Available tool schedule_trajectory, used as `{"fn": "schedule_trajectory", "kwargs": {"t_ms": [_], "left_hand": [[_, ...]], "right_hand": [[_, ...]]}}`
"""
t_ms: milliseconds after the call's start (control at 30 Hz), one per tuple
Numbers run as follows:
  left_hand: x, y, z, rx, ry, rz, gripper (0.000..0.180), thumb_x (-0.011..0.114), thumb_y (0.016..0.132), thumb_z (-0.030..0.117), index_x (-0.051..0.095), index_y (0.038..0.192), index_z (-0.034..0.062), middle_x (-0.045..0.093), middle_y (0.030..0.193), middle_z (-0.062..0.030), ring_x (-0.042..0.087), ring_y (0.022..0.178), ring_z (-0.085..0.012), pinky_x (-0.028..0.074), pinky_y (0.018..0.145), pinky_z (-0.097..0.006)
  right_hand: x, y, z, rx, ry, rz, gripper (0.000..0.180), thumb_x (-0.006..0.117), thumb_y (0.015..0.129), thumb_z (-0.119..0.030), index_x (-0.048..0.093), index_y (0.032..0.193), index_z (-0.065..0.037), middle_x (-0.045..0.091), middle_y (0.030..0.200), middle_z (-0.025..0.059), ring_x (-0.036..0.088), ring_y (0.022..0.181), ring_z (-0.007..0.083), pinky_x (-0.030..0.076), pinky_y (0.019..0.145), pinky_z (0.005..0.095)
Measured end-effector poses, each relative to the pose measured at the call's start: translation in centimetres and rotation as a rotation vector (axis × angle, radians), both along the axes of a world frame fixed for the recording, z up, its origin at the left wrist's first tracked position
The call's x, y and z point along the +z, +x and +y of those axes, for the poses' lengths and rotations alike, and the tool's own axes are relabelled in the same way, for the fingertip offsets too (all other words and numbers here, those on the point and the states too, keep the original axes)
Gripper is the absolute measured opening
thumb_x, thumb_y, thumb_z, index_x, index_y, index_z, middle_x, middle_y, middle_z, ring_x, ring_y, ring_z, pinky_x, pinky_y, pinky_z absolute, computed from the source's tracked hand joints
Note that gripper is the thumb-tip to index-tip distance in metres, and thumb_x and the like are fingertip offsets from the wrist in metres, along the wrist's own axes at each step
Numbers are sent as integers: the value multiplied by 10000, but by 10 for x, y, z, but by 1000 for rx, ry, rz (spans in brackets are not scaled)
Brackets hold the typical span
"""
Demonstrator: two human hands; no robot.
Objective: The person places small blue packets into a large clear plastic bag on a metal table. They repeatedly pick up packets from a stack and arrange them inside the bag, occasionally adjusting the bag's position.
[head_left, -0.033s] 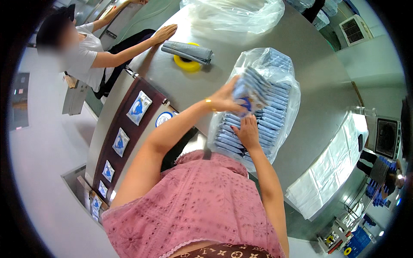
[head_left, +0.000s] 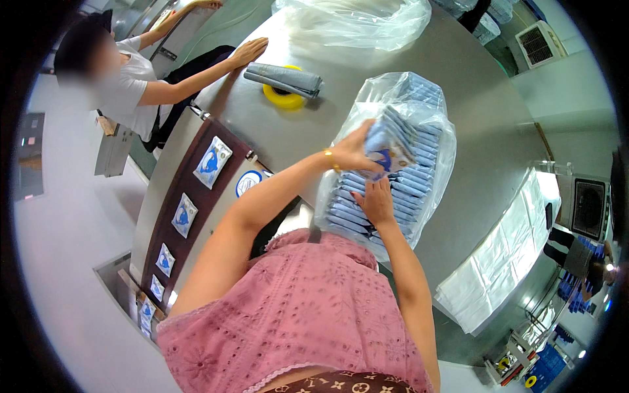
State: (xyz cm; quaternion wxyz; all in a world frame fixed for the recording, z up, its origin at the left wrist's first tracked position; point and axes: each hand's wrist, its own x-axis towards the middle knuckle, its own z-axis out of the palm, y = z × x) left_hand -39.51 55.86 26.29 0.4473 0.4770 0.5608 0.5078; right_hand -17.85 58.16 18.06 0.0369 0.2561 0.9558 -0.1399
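Note:
My left hand (head_left: 354, 152) is closed round a stack of small blue-and-white packets (head_left: 392, 145), holding it over the middle of a clear plastic bag (head_left: 442, 196). Rows of similar packets (head_left: 411, 188) stand on edge, tightly packed, inside the bag. Just below the held stack, my right hand (head_left: 377, 204) reaches into the bag with fingers stretched out against the packets. Its fingertips are close to the lower edge of the held stack, and whether they touch it I cannot tell.
A metal table (head_left: 485, 144) carries the bag, a grey roll (head_left: 283, 80) on a yellow ring (head_left: 283, 99), and loose clear plastic (head_left: 367, 23). Single packets (head_left: 212, 162) lie along a dark conveyor belt (head_left: 192, 187) at left. A co-worker's hand (head_left: 250, 50) rests on the table edge. White sheeting (head_left: 501, 255) hangs at right.
My left hand has shifted slightly right with the stack of packets. My right hand stays in nearly the same place.

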Motion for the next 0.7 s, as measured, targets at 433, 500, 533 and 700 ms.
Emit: {"fn": "schedule_trajectory", "kwargs": {"t_ms": [433,500,533,700], "left_hand": [[-78,41,51,-271,-137,1118,724,697,742,402,465,1272,-34,550,1207,-190,504,1163,-330,389,984,-441],[-83,24,59,-327,-266,867,568,600,833,381,523,1216,-31,569,1191,-204,531,1119,-345,408,973,-444],[-88,13,67,-352,-327,740,506,552,878,370,552,1187,-30,579,1183,-211,544,1097,-352,418,968,-445],[-163,-19,98,-497,-299,934,382,408,953,294,605,1161,41,564,1238,-225,548,1132,-365,430,971,-444]], "right_hand": [[27,32,9,36,-129,240,606,738,767,-261,525,1256,27,519,1298,194,462,1258,357,374,1074,413],[35,23,28,-11,-162,286,575,733,772,-257,540,1234,25,537,1268,192,485,1229,362,402,1048,396],[37,15,38,-35,-179,309,560,731,775,-255,547,1224,25,546,1253,190,497,1214,364,416,1035,388],[27,-47,76,28,154,303,758,689,797,-454,466,1319,48,470,1359,212,391,1318,351,267,1132,468]]}}
